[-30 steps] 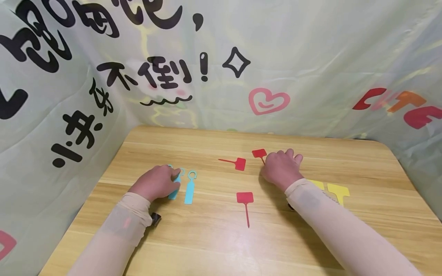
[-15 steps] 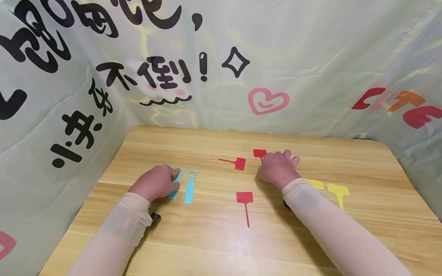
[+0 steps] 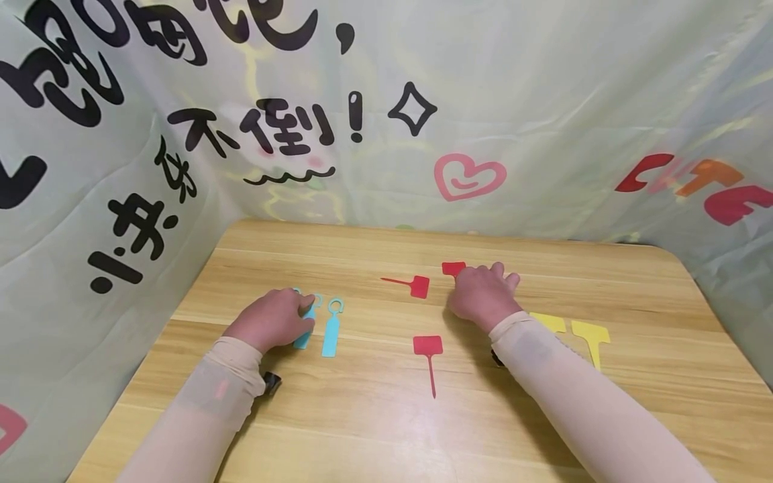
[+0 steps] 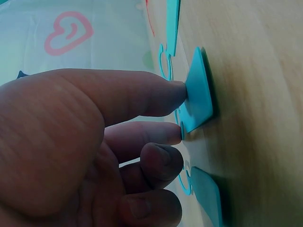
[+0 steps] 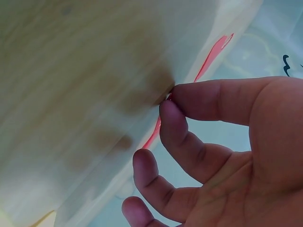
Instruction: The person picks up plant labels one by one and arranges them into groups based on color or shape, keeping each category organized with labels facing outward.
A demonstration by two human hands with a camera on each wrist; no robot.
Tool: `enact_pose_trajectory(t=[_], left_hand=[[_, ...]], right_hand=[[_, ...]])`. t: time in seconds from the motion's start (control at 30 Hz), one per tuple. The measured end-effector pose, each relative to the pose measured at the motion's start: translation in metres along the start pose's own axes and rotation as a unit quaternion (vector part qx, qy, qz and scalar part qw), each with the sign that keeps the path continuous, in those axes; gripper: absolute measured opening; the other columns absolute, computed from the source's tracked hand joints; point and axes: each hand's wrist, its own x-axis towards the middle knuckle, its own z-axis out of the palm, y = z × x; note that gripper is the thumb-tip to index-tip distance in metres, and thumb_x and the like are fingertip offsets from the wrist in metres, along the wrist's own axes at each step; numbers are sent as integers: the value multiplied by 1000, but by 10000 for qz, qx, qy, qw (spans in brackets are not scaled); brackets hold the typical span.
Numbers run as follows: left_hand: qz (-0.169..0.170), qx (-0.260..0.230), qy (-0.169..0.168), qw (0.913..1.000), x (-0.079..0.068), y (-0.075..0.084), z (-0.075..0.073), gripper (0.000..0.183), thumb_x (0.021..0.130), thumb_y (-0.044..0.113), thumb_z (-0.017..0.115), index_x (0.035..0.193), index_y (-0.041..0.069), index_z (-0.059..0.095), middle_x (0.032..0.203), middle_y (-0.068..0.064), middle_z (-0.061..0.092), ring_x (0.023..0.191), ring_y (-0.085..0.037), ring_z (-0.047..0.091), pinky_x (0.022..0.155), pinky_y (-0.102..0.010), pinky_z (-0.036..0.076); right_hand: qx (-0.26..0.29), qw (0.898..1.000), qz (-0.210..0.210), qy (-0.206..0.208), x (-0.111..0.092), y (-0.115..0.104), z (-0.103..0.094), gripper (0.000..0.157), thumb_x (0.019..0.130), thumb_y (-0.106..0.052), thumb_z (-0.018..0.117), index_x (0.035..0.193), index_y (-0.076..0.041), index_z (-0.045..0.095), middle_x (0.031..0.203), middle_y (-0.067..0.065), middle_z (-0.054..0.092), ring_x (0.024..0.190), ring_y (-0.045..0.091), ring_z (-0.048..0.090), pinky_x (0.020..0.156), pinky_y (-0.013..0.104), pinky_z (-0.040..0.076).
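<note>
My left hand [image 3: 272,320] is low over the table at the left. Its thumb and index finger pinch the narrow neck of a blue hook-topped plant tag [image 4: 199,97]; the other fingers are bent. Another blue tag [image 3: 331,335] lies just to its right, and a third tag [image 4: 208,196] shows on the other side in the left wrist view. Farther back, my right hand [image 3: 482,295] pinches the thin stem of a red T-shaped plant label [image 3: 453,268] between thumb and index finger. Most of that stem is hidden by the hand.
Two more red labels lie mid-table, one sideways [image 3: 419,287] and one with its stem toward me [image 3: 428,345]. Yellow T-shaped labels [image 3: 592,332] lie beside the right forearm, partly covered by the sleeve. A printed cloth [image 3: 386,174] hangs behind the wooden table [image 3: 362,429].
My right hand has shifted slightly left and toward me, and the red label it pinches has turned more upright. The left hand and its blue tag stay put.
</note>
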Motion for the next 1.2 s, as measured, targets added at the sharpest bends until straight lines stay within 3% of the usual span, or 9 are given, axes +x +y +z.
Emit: enact_pose_trajectory(t=[0.57, 0.9, 1.2], left_hand=[[25, 89, -39, 9999, 0, 1, 0, 54, 96, 26, 61, 148, 12, 56, 148, -23, 52, 138, -42, 47, 90, -45, 47], [-36, -6, -54, 10000, 0, 1, -1, 55, 97, 28, 61, 150, 14, 53, 151, -22, 49, 142, -42, 43, 92, -45, 46], [4, 68, -18, 10000, 1, 1, -1, 54, 96, 26, 61, 148, 12, 56, 149, -23, 51, 139, -42, 46, 93, -47, 47]], right_hand=[[-85, 9997, -194, 128, -9, -3, 2, 14, 83, -17, 61, 70, -13, 62, 82, 12, 55, 97, 38, 40, 83, 61, 25], [-280, 9959, -735, 442, -48, -15, 8, 30, 85, -22, 63, 56, -15, 58, 80, 7, 52, 101, 37, 41, 83, 59, 26], [-679, 9873, -1276, 659, -92, -26, 28, 41, 87, -31, 66, 49, -23, 55, 101, 6, 60, 135, 45, 33, 96, 70, 21]])
